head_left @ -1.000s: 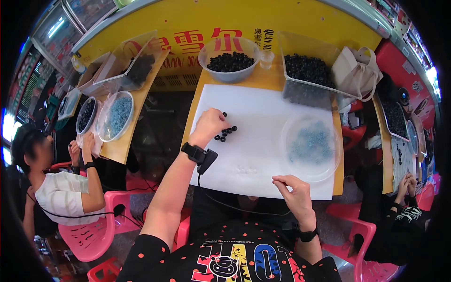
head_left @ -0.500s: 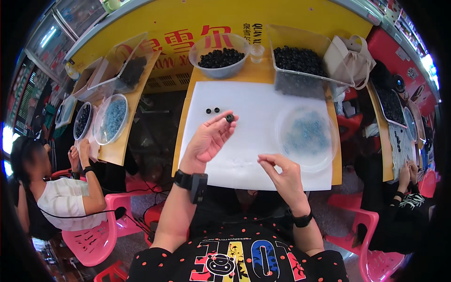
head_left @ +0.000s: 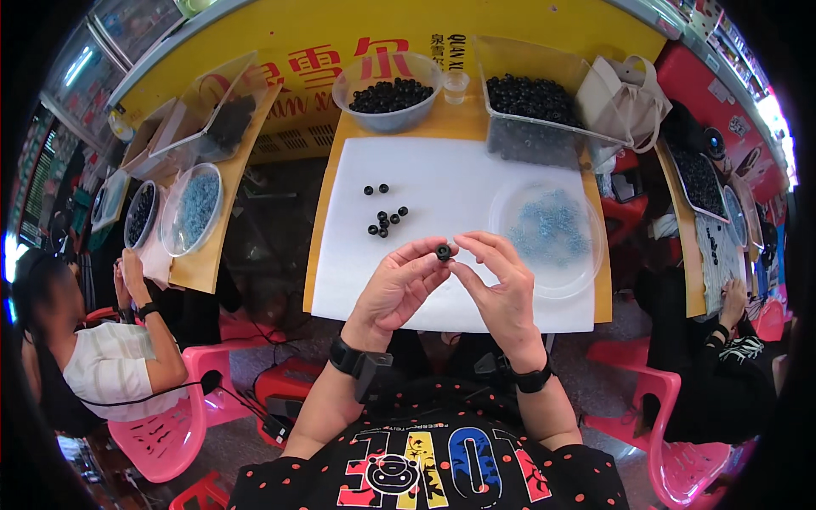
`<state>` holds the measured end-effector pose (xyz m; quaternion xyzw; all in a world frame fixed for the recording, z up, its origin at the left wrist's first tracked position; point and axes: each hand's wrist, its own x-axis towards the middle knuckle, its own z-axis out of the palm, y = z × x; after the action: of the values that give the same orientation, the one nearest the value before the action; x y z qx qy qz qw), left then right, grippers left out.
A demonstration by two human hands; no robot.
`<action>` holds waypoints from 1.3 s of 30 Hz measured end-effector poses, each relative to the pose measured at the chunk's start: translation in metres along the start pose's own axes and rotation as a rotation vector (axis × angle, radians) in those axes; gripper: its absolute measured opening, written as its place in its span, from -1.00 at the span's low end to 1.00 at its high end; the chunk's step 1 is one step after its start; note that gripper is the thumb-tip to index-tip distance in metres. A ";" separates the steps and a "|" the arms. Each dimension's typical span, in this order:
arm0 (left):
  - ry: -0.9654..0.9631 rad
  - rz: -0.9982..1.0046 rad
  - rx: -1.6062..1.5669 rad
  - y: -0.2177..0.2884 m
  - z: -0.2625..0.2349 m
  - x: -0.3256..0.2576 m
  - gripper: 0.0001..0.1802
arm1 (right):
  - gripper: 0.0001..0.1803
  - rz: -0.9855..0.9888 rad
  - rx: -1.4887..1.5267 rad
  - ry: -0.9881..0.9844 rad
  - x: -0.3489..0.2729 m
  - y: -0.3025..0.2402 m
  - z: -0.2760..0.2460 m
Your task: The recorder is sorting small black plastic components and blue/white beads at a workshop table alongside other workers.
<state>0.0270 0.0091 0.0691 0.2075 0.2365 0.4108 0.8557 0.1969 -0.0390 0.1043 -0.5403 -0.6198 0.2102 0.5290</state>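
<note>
Seven loose black rings (head_left: 384, 217) lie on the white sheet (head_left: 459, 187), one more sits pinched above its near edge. Left hand (head_left: 398, 287) curls, thumb and forefinger gripping the held ring (head_left: 443, 252). Right hand (head_left: 501, 285) fingertips close against that ring too. Blue bits in the clear dish (head_left: 551, 234), right of the sheet, blur together, uncountable.

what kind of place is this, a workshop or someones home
Most likely a small hand-assembly workshop: the left hand and right hand pinch a black ring, a bowl of black rings stands ahead, and another worker sits nearby.
</note>
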 end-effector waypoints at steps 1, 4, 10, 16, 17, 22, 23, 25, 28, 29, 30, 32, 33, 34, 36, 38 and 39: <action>-0.004 0.001 -0.015 -0.002 -0.002 0.000 -0.69 | -0.62 -0.031 -0.022 0.010 -0.001 0.000 0.000; -0.044 0.015 -0.056 -0.008 -0.009 0.000 -0.70 | -0.66 -0.111 -0.078 0.039 -0.004 0.000 0.001; 0.018 0.075 -0.059 -0.018 0.002 -0.005 -0.73 | -0.75 -0.180 -0.161 0.117 -0.008 0.006 0.008; 0.041 0.155 -0.008 -0.025 0.002 -0.008 -0.75 | -0.77 -0.137 -0.145 0.131 -0.012 0.008 0.009; 0.043 0.165 -0.002 -0.026 0.003 -0.008 -0.75 | -0.78 -0.118 -0.140 0.123 -0.014 0.007 0.008; 0.053 0.168 0.068 -0.028 0.001 -0.010 -0.75 | -0.81 -0.071 -0.124 0.073 -0.014 0.006 0.007; 0.055 0.168 0.082 -0.029 0.000 -0.011 -0.75 | -0.81 -0.063 -0.115 0.073 -0.015 0.007 0.008; 0.067 0.161 0.113 -0.030 -0.001 -0.012 -0.77 | -0.81 -0.052 -0.102 0.077 -0.017 0.009 0.011; 0.085 0.164 0.145 -0.031 -0.004 -0.014 -0.78 | -0.82 -0.041 -0.090 0.081 -0.019 0.008 0.014; 0.087 0.166 0.152 -0.032 -0.007 -0.013 -0.78 | -0.82 -0.036 -0.094 0.080 -0.019 0.008 0.015; 0.097 0.166 0.140 -0.034 -0.008 -0.013 -0.78 | -0.82 -0.032 -0.097 0.080 -0.020 0.009 0.016; 0.118 0.168 0.117 -0.037 -0.011 -0.012 -0.78 | -0.83 -0.019 -0.084 0.077 -0.021 0.011 0.016; 0.154 0.181 0.088 -0.037 -0.014 -0.010 -0.78 | -0.83 -0.013 -0.076 0.075 -0.022 0.012 0.016; 0.190 0.193 0.060 -0.037 -0.018 -0.008 -0.78 | -0.82 -0.003 -0.073 0.079 -0.023 0.014 0.015; 0.238 0.201 0.027 -0.035 -0.022 -0.006 -0.77 | -0.81 0.016 -0.067 0.082 -0.025 0.021 0.011; 0.257 0.187 0.025 -0.031 -0.026 -0.008 -0.77 | -0.79 0.021 -0.062 0.065 -0.022 0.020 0.012; 0.247 0.174 0.018 -0.032 -0.028 -0.006 -0.77 | -0.78 0.024 -0.059 0.058 -0.021 0.020 0.013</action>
<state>0.0270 -0.0100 0.0309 0.1826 0.3248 0.5036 0.7794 0.1915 -0.0478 0.0745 -0.5692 -0.6034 0.1823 0.5280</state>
